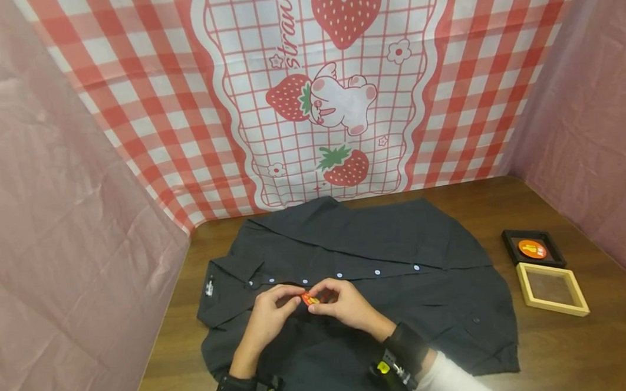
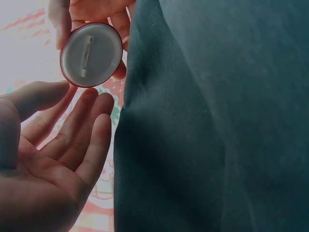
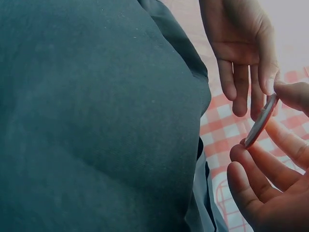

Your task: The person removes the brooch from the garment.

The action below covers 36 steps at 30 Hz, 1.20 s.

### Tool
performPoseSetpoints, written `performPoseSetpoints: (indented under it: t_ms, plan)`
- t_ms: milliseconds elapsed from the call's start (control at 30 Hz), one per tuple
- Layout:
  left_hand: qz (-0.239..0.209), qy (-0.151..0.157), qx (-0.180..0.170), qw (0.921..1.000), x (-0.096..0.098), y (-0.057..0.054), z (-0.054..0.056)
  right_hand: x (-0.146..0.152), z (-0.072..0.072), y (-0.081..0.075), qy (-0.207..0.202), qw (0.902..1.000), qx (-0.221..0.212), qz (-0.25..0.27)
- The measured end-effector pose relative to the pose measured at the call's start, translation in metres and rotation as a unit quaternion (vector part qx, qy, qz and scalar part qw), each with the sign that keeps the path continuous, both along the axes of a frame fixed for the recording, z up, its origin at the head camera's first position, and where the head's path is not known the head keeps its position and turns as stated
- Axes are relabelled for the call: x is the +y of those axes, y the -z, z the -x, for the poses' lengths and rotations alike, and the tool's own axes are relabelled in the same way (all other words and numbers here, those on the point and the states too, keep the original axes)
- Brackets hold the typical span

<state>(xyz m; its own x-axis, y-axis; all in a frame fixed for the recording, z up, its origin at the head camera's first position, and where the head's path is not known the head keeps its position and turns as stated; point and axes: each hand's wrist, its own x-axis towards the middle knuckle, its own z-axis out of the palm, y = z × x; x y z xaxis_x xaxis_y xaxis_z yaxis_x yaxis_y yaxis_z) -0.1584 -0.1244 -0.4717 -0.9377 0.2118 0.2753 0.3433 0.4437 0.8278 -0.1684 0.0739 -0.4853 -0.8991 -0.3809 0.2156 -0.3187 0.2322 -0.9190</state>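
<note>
A round pin-back button badge, orange-red with a yellow figure, is held between both hands above a dark shirt. My left hand pinches one edge of it with thumb and forefinger. At the opposite edge my right hand grips it between thumb and fingers. The left wrist view shows the badge's pale back, where a safety pin lies along the middle and looks fastened. Seen nearly edge-on in the right wrist view, the badge is tilted. White buttons run along the shirt's front.
On the right of the wooden table lie a black square frame with a similar orange badge in it and a light wooden frame. A checked strawberry cloth hangs behind, with pink curtains at the sides.
</note>
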Motion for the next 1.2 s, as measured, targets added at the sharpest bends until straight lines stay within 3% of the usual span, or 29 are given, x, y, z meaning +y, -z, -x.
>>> performPoseSetpoints:
  t_ms: [900, 1200]
  plan:
    - [-0.018, 0.023, -0.040, 0.9988, 0.006, -0.001, -0.002, 0.007, -0.002, -0.005, -0.001, 0.9971, 0.060, -0.047]
    - [-0.025, 0.039, -0.020, 0.9987, 0.008, 0.000, 0.000, 0.010, 0.001, -0.007, 0.007, 0.9880, 0.130, -0.082]
